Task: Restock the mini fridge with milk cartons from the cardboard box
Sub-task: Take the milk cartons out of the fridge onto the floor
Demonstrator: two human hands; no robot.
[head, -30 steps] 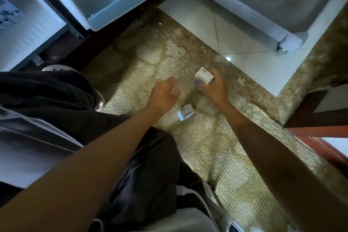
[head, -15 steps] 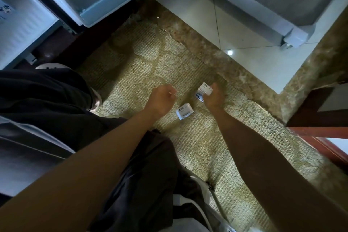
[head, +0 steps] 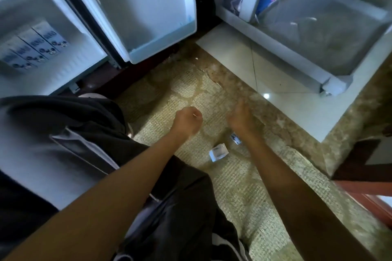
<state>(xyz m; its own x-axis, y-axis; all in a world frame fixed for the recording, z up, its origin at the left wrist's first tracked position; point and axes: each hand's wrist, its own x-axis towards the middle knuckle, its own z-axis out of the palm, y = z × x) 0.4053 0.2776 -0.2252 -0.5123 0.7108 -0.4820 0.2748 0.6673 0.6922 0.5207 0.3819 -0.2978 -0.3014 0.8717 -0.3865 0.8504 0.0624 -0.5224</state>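
Observation:
Two small white milk cartons lie on the woven mat: one (head: 218, 152) between my forearms, the other (head: 235, 139) partly hidden under my right wrist. My right hand (head: 241, 119) hovers just beyond that carton, fingers extended and holding nothing. To its left, my left hand (head: 187, 121) is curled into a fist over the mat; a thin pale sliver shows at its knuckles. The mini fridge (head: 70, 63) stands open at upper left with a row of several milk cartons (head: 31, 48) inside. No cardboard box is in view.
The fridge door (head: 146, 27) swings out toward the mat (head: 244, 186), its lower shelf bare. A second white appliance door (head: 307, 44) stands open at upper right over pale tiles. My dark-trousered knee (head: 63, 133) fills the left. A wooden frame (head: 364, 186) sits at right.
My right hand lowered its carton onto the mat and let go; it now lies under the wrist. The view tilted up, showing the fridge interior. My left fist barely moved.

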